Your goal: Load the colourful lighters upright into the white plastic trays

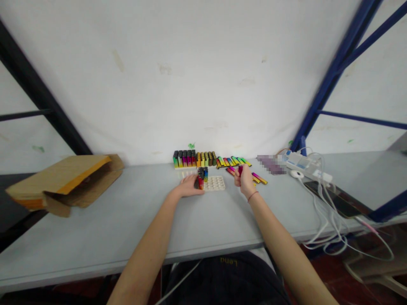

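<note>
A white tray [215, 183] with rows of round holes lies on the table, with a few lighters [201, 177] standing upright at its left end. My left hand [190, 186] is curled around that end, thumb along the front edge and fingers behind. To the right of the tray, my right hand [245, 181] is closed on a lighter [240, 169], whose magenta end sticks up above the fist. Loose shiny lighters [259, 178] in pink and gold lie beside and behind the right hand.
Against the wall stand filled blocks of lighters [185, 159], with a row of lying lighters [233, 161] to their right. An open cardboard box [63, 180] sits at the left. At the right are a power strip [307, 165], white cables [330, 207] and a dark tablet-like device [338, 199].
</note>
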Demonstrator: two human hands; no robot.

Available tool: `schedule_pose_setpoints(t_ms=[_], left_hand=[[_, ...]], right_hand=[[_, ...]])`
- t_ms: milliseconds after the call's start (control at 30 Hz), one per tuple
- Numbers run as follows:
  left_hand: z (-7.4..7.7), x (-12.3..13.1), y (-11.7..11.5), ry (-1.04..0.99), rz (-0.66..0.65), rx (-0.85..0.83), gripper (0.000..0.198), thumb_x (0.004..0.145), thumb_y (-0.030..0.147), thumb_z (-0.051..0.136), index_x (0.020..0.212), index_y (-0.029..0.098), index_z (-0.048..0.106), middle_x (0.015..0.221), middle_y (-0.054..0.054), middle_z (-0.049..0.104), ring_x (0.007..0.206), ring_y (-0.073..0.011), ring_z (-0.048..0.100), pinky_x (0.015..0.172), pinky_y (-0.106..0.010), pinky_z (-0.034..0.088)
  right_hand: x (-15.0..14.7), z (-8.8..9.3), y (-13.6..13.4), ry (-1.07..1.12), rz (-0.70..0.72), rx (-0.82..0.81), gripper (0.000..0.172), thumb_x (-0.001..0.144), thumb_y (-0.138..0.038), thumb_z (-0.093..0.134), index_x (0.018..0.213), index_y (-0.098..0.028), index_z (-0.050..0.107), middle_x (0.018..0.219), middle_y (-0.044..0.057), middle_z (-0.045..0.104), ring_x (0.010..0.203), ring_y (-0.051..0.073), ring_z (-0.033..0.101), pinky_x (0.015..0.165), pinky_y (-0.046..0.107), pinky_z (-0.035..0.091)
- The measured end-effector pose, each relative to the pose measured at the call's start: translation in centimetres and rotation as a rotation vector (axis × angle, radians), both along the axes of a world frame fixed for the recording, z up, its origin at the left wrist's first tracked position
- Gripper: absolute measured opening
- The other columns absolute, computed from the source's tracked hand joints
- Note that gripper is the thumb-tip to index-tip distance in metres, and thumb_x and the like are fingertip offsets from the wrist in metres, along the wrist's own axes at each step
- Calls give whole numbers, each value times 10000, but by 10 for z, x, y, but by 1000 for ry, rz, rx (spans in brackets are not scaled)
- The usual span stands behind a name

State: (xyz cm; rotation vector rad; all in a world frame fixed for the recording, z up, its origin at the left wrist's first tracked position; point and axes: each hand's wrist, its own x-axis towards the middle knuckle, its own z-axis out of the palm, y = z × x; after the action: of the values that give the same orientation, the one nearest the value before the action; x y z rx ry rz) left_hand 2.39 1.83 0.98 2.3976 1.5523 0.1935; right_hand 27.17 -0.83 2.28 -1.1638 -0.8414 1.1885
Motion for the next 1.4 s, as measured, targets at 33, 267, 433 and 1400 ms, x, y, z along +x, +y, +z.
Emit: schedule_pose_setpoints(t_ms=[33, 267, 433, 1400], left_hand=[[-1, 0, 0, -2, -2, 3, 765, 692, 546, 688, 1321, 145, 517, 1369, -156, 589, 1273, -372, 539, 1073, -444, 429], [-5, -1, 3, -27, 9, 3, 785, 686, 532, 715, 1339, 149, 508, 1386, -161, 580, 1311, -381, 510, 1091, -450, 411], [-5, -2, 3, -9, 9, -14, 804, 709, 539, 700, 1370, 137, 481, 1416, -174, 553, 1337, -380, 484, 1110, -455, 390], [-5, -5, 4, -153, -44, -9, 890, 633, 510, 775, 1402, 168, 485, 1389, -126, 599, 1279, -360, 540, 1108, -439, 409]], right_hand=[[0, -2, 1, -2, -2, 10, 501, 900, -666, 261, 611, -257, 248, 436, -85, 145, 378, 85, 78, 351, 204, 111], [1, -5, 2, 19, -49, -20, 600, 858, -789, 285, 592, -252, 266, 429, -80, 155, 367, 77, 102, 336, 204, 110], [3, -3, 2, 0, 20, -32, 579, 873, -760, 273, 596, -252, 276, 430, -82, 130, 374, 82, 73, 328, 209, 119], [-35, -27, -10, -590, 187, 562, 294, 868, -426, 605, 1054, -211, 680, 1015, 79, 696, 837, 201, 642, 780, 349, 528]])
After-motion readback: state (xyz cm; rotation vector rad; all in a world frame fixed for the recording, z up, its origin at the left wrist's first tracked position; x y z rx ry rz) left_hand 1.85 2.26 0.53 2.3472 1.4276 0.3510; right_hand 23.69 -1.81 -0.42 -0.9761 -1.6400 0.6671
